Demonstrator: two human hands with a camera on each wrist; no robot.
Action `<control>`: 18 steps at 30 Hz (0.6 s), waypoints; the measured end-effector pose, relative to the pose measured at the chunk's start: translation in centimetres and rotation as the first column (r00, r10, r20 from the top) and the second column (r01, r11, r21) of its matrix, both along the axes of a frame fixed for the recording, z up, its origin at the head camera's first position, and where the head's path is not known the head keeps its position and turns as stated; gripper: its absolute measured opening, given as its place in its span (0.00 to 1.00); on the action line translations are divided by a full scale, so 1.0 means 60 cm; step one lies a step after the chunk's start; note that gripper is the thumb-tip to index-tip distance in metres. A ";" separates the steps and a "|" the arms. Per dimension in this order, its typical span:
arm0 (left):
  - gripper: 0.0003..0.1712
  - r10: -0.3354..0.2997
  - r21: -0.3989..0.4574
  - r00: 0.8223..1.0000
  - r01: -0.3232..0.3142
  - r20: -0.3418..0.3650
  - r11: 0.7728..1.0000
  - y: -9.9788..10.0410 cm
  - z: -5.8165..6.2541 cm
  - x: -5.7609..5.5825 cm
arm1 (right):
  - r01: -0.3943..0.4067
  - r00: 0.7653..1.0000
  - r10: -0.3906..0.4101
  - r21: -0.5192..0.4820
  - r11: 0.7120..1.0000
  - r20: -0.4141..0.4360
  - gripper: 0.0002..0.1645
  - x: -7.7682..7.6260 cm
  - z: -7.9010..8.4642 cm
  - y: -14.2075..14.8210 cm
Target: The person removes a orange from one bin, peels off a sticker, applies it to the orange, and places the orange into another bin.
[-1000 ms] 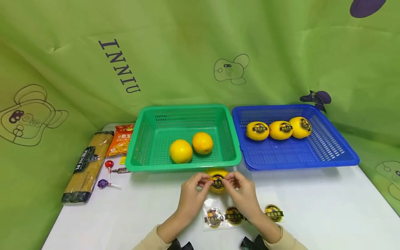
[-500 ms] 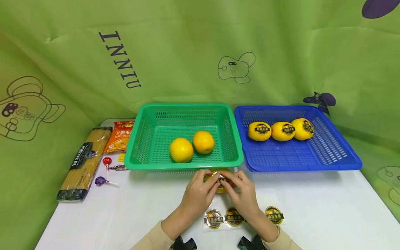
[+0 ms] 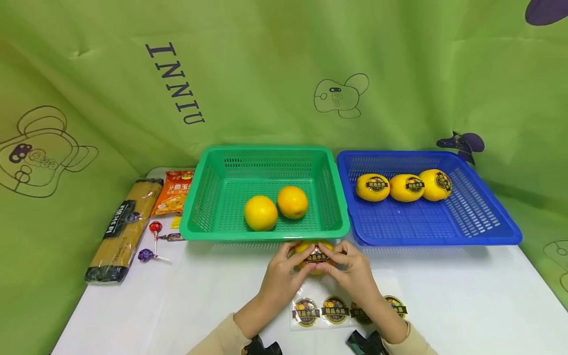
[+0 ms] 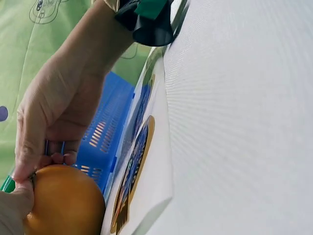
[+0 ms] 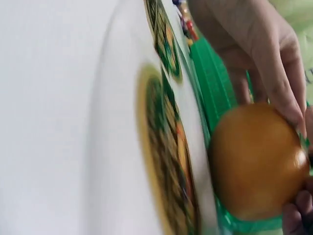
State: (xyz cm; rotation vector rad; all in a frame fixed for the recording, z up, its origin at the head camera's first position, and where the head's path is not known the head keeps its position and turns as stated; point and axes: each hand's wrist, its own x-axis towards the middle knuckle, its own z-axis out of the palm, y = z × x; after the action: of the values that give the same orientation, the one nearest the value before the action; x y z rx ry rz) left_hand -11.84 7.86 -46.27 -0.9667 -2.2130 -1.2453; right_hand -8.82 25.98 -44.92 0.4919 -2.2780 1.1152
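Observation:
An orange [image 3: 303, 245] sits on the table just in front of the green basket, a round black-and-gold sticker [image 3: 317, 257] on its upper side. My left hand [image 3: 280, 277] holds the orange from the left, my right hand [image 3: 354, 274] from the right. Both thumbs and forefingers press the sticker's edges, covering part of it. In the left wrist view the orange [image 4: 68, 200] shows its bare lower side, with the right hand [image 4: 58, 98] beyond. The right wrist view has the orange [image 5: 257, 161] under the left hand's fingers [image 5: 276, 83]. A clear sheet [image 3: 296, 323] of similar stickers lies nearer me.
The green basket [image 3: 266, 235] holds two oranges [image 3: 261, 213]. Right of it, a blue basket [image 3: 437, 239] holds three stickered lemons [image 3: 407, 188]. At the left lie a spaghetti pack [image 3: 124, 231], an orange snack bag [image 3: 172, 192], and lollipops [image 3: 145, 255].
The fingers have shifted from pinching the sticker's two sides to pressing it, with the hands now wrapped further round the orange. The head view has shifted slightly.

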 end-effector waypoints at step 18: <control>0.39 0.083 -0.235 0.995 -0.068 0.053 0.970 -0.009 0.009 0.012 | -0.054 0.790 0.358 -0.526 0.849 0.497 0.19 0.060 0.022 0.111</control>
State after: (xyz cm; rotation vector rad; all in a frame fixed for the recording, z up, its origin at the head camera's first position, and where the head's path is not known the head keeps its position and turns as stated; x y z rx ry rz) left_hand -11.10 7.35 -45.76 -0.9291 -2.4626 -1.0108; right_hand -5.24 32.66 -43.58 0.2139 -2.3103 2.1386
